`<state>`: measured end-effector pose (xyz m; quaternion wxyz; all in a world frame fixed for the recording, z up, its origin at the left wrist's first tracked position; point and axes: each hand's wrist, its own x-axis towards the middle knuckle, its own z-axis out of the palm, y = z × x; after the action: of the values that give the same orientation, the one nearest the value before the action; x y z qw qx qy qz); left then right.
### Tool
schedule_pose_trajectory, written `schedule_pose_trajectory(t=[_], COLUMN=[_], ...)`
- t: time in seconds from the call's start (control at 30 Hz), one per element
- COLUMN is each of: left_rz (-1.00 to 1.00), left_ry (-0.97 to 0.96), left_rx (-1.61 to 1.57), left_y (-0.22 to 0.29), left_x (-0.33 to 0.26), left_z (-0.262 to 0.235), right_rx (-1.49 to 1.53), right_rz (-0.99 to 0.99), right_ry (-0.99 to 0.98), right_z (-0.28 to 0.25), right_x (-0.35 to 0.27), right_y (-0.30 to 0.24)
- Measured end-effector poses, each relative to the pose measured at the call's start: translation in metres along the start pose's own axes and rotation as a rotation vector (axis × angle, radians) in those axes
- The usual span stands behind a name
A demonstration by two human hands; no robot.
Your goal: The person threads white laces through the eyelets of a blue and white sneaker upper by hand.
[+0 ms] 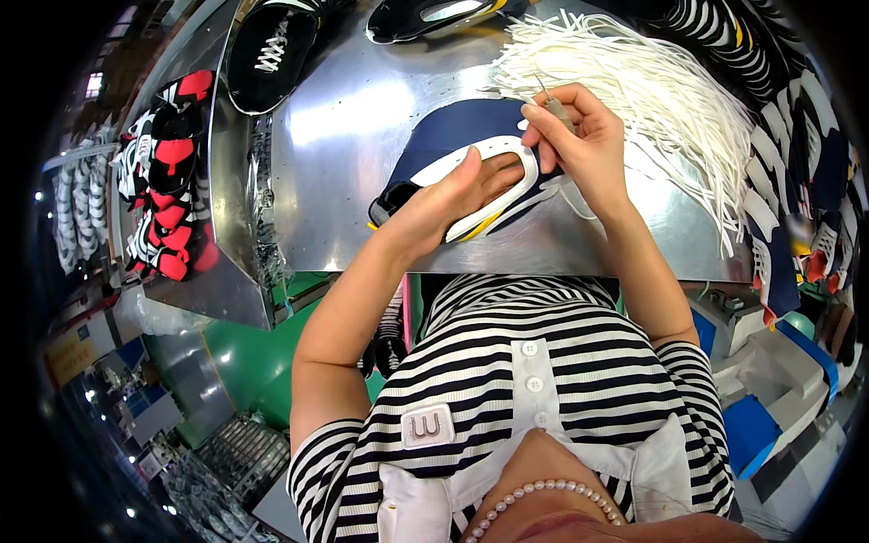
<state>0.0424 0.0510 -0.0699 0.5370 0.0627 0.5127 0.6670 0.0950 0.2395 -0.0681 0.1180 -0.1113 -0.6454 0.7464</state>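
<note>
A navy shoe upper [444, 131] with white eyelet trim and yellow-edged stripes lies on the metal table in front of me. My left hand [439, 201] is closed on its near side, thumb over the white trim and fingers inside the opening. My right hand [579, 145], by the upper's right end, pinches the short handle of an awl-like tool [558, 112]. Its thin needle points up and away from the upper. A white lace [579, 206] loops out below the right hand; where its ends run is hidden.
A large pile of white laces [634, 90] spreads over the table's far right. Black laced uppers [272, 54] lie at the far left. Red-and-black uppers [172, 163] are stacked beyond the left edge. More uppers [769, 253] line the right side, above a grey-and-blue bin [769, 380].
</note>
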Motion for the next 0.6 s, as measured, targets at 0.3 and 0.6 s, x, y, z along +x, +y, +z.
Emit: schedule_pose_trajectory(t=[0.3,0.6], left_rz=[0.147,0.468], left_ry=[0.090,0.191], left_rx=[-0.046,0.311], left_y=[0.004,-0.014], left_x=[0.017,0.018], left_z=[-0.002,0.000], right_rx=[0.107,0.086], right_rz=[0.065,0.144], right_ry=[-0.102,0.016], right_z=[0.008,0.015], right_x=[-0.023,-0.038], right_y=[-0.020,-0.017])
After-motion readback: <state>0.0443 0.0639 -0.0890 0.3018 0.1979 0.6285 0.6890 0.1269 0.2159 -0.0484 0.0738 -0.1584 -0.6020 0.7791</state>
